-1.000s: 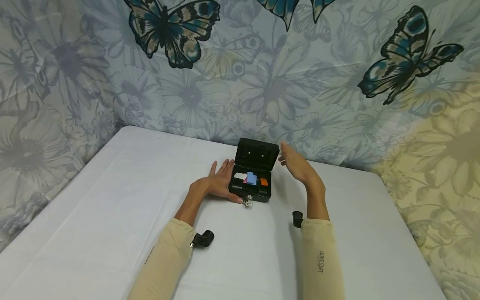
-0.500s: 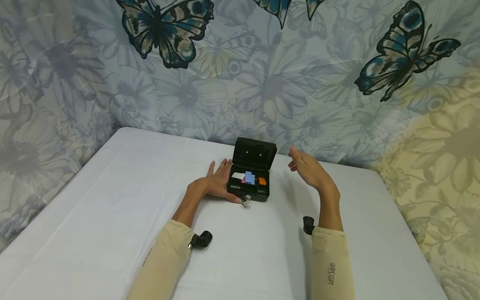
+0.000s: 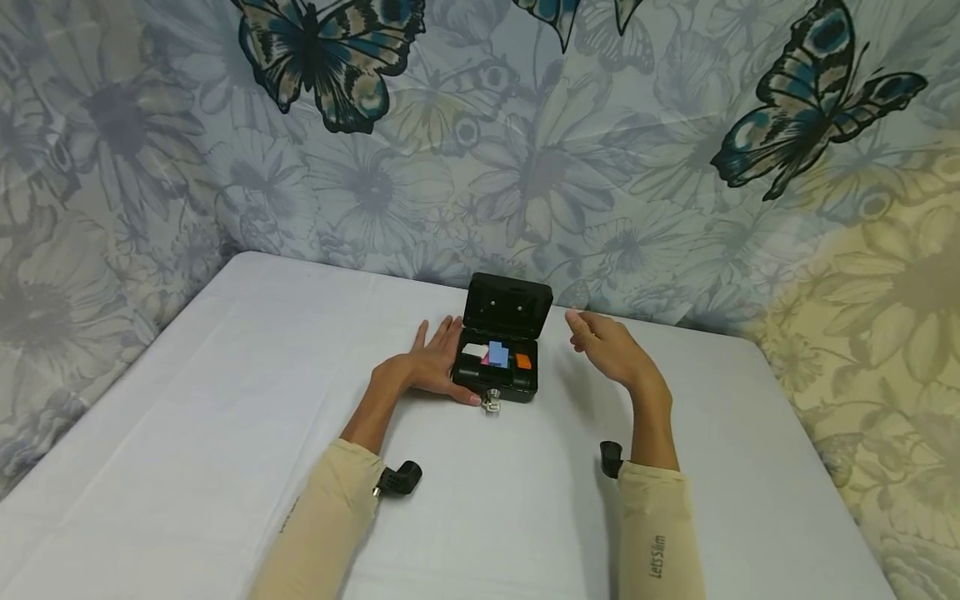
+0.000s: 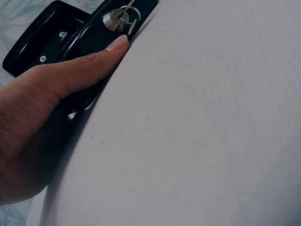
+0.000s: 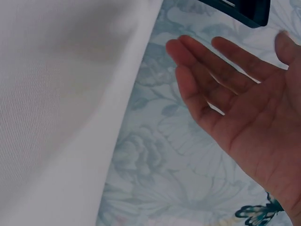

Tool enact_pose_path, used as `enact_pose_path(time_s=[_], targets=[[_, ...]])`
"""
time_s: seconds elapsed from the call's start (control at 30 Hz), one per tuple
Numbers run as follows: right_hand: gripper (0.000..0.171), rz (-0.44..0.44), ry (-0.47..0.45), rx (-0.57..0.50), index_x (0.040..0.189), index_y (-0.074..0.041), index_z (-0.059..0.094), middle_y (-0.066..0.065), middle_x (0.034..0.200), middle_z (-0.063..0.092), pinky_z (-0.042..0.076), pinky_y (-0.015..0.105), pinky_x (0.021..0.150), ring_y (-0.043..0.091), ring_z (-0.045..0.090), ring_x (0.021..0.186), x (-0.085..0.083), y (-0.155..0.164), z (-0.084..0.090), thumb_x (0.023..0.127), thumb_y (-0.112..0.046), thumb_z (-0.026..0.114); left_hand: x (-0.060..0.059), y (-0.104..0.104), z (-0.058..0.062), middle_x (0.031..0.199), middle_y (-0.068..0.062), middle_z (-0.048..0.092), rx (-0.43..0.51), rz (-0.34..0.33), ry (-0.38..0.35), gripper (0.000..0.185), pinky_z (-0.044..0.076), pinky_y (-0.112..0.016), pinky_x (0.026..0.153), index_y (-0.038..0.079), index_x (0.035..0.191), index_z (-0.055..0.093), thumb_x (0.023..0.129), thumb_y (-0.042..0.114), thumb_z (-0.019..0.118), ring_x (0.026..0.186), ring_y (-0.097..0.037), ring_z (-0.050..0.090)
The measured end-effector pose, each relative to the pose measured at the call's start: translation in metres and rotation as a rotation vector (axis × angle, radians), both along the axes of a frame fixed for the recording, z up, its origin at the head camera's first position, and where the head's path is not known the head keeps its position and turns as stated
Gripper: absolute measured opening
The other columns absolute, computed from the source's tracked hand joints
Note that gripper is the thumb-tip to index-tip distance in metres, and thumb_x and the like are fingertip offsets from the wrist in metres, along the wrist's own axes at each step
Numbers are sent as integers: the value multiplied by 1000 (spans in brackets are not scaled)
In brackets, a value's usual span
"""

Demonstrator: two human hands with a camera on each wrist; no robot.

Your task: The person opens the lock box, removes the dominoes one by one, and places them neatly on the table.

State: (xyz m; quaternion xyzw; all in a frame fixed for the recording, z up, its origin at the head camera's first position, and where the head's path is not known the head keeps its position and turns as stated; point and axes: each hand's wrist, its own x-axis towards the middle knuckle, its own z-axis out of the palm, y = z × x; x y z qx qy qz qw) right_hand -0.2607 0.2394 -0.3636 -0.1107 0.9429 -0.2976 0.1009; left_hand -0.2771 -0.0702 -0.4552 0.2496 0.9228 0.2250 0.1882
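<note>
A small black cash box (image 3: pixel 496 387) stands on the white table with its lid (image 3: pixel 508 306) raised. Inside lie a white piece (image 3: pixel 475 351), a blue piece (image 3: pixel 498 355) with a bit of pink beside it, and an orange piece (image 3: pixel 522 361). Keys on a ring (image 4: pixel 130 15) hang from the lock at the box's front. My left hand (image 3: pixel 431 364) rests along the box's left side, its fingers spread and its thumb across the front near the lock. To the right of the lid, my right hand (image 3: pixel 613 350) hovers apart from the box, holding nothing, fingers loosely bent.
The white tablecloth (image 3: pixel 240 417) covers the whole table. Just behind the box, the table's back edge meets a wall cloth (image 3: pixel 540 183) printed with flowers and butterflies. A black wrist camera (image 3: pixel 401 477) sits on the left sleeve and another camera (image 3: pixel 611 459) on the right.
My right hand has moved away from the lid to the right, then slightly back left and lower. My left hand stays against the box, and the lid remains raised.
</note>
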Motion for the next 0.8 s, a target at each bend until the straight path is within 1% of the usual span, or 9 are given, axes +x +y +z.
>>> enact_pose_path(time_s=[0.13,0.2,0.3,0.37,0.47,0.53,0.63,0.8], targets=[[60,27,33,10,144,-1,57,26,129,70,54,56,100,38,67,118,-2,-7,-2,111,-50,43,1,0,2,176,-12,-20,-17,9,-9,139,-22,-57,128,2,165,-17,81,62,76,165,-29,-18],[52,40,53,2,138,-1,62,25,126,71,57,53,96,37,69,115,-2,-11,-3,110,-42,50,1,-1,2,176,-12,-19,-13,13,-10,139,-23,-57,128,2,165,-17,82,62,76,165,-29,-18],[39,52,81,-20,128,1,67,23,122,73,59,50,92,36,71,111,-1,-17,-6,108,-32,57,2,-1,4,176,-13,-19,-11,14,-16,138,-23,-56,128,2,165,-17,82,60,77,165,-29,-18],[31,53,98,-30,120,1,69,21,118,74,60,48,90,36,72,108,-2,-21,-9,106,-26,62,2,-1,3,176,-12,-20,-5,11,-16,138,-23,-56,128,2,165,-17,82,60,76,165,-29,-19],[23,64,119,-29,111,1,70,20,110,74,61,45,86,35,73,104,-2,-27,-13,103,-20,67,2,0,3,176,-12,-21,-11,11,-20,138,-24,-56,128,3,165,-18,82,61,77,165,-28,-19],[20,71,128,-17,108,1,70,19,107,74,61,43,83,35,73,101,-4,-31,-16,101,-18,70,0,0,0,176,-11,-21,-13,13,-17,139,-24,-55,128,4,165,-19,82,62,76,165,-28,-19],[21,88,135,5,107,2,70,19,103,73,60,40,79,33,72,98,-5,-38,-20,98,-17,74,-1,0,-1,176,-11,-21,-11,17,-15,140,-23,-56,128,4,165,-18,81,63,77,165,-28,-19],[24,87,126,45,105,3,69,19,101,71,56,37,76,30,67,93,-6,-46,-24,95,-17,78,2,-1,3,177,-13,-16,24,13,-13,144,-21,-58,129,2,166,-13,77,70,77,165,-31,-16]])
